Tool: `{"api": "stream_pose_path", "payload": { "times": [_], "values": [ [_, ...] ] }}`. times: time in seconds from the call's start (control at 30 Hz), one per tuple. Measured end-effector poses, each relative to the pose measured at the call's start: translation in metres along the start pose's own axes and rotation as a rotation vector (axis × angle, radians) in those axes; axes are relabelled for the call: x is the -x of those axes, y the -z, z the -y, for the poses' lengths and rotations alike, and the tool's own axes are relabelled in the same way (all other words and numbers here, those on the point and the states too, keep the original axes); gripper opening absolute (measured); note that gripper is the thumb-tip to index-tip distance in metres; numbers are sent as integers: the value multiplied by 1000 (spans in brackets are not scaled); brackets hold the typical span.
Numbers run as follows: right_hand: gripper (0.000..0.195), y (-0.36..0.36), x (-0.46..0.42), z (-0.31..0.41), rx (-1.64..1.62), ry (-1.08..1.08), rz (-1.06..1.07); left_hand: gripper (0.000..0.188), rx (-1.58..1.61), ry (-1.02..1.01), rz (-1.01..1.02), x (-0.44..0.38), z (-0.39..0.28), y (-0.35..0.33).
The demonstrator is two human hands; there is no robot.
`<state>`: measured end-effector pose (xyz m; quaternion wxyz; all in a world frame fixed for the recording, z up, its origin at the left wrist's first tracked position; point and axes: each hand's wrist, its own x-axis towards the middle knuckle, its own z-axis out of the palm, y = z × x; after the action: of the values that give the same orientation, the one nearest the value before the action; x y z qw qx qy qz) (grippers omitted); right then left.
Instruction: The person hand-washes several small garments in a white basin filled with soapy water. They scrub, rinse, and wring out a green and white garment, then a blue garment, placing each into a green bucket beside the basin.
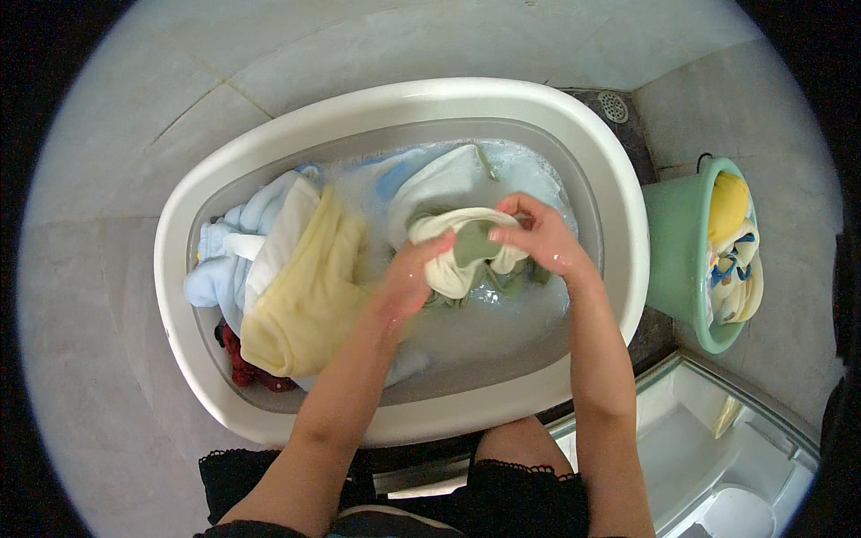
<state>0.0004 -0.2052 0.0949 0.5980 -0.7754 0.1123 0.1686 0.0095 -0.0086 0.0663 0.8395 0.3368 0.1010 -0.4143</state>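
My left hand grips one side of a wet cream-and-green cloth garment, thumb on top. The other side of this garment is held by my right hand, with thumb and fingers pinching the cream band. Between my hands the band forms a loop, and green fabric shows inside it. Its lower folds dip into cloudy water in a white plastic tub. A pale blue-white cloth with a green edge floats just beyond. Left of my hands, a pale yellow cloth is heaped over other laundry.
Light blue clothing and a dark red cloth lie at the tub's left end. A green bucket with clothes stands to the right. Beyond it are a floor drain and a glass-edged enclosure at lower right.
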Motion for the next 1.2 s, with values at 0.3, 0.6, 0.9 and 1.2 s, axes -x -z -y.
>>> {"api": "stream_pose_path", "payload": {
  "times": [0.3, 0.6, 0.9, 1.2],
  "values": [
    [27, -7, 24, -18, -199, -43, -128, 34, 343, -124, 16, -4, -12, 10],
    [35, -40, 32, 30, -329, 332, -125, 36, 305, 58, -37, -5, -1, 6],
    [22, -90, 1, -17, 800, 426, -341, 27, 255, 27, -263, -11, 39, 17],
    [19, -91, 0, -45, 790, 338, -390, 27, 257, 161, -296, -10, 40, 10]
  ]
}}
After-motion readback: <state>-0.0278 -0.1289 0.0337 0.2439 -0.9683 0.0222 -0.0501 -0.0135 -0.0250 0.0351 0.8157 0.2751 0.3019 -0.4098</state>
